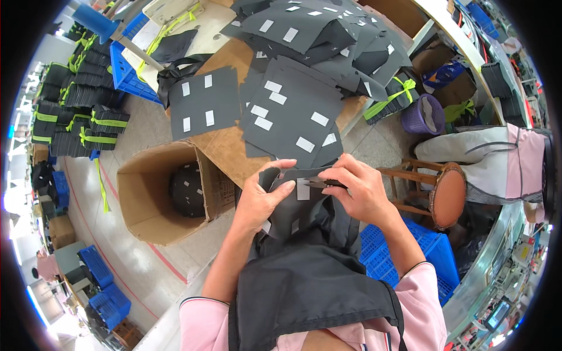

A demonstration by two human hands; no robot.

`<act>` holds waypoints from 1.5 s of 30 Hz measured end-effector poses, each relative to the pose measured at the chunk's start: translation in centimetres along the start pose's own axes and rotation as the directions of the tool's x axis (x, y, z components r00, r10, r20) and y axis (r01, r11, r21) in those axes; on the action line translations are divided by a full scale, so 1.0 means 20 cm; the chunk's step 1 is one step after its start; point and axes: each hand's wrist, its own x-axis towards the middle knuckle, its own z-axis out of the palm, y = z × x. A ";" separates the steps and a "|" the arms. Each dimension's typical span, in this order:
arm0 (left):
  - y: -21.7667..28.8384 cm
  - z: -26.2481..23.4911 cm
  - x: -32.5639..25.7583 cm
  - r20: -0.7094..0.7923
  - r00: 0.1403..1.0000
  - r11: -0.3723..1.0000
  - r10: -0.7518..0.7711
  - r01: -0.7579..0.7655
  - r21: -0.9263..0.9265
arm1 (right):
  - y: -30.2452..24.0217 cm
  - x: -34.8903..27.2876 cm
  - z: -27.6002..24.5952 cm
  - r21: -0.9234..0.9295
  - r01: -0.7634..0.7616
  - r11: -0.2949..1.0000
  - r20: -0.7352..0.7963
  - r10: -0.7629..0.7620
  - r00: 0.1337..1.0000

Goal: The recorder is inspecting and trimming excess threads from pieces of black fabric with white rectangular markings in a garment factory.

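My left hand [261, 196] grips the left edge of a dark grey fabric piece [298, 213] that carries a white rectangular sticker near its top. My right hand [358, 188] pinches the same piece at its upper right, and a small dark tool, perhaps snips, lies between its fingers next to the sticker. The piece hangs down over my dark apron [310, 286]. Just beyond my hands a stack of similar dark pieces with white stickers [293, 114] lies on the brown table [225, 146].
An open cardboard box [155, 199] with dark pieces inside stands on the floor at left. A big heap of dark pieces [328, 32] covers the far table. Blue crates [430, 245], a round wooden stool [445, 193], a purple basket [422, 114] and a seated person [497, 161] are at right.
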 end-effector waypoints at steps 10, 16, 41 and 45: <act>0.06 -0.08 0.06 -0.363 0.929 0.794 0.068 -0.271 -0.544 | -0.05 -0.19 0.13 0.706 -0.584 0.401 0.244 0.636 0.732; -0.10 -0.08 0.02 -0.377 0.918 0.711 0.124 -0.347 -0.612 | -0.11 -0.09 0.30 0.877 -0.395 -0.274 0.469 0.672 0.574; 0.02 -0.02 -0.01 0.183 0.968 0.929 -0.170 0.219 -0.297 | -0.16 -0.06 0.14 0.038 -0.156 0.987 -0.216 0.160 0.963; 0.02 -0.04 -0.01 0.179 0.966 0.935 -0.188 0.232 -0.270 | -0.11 -0.06 0.17 0.003 -0.061 0.998 -0.346 0.058 0.936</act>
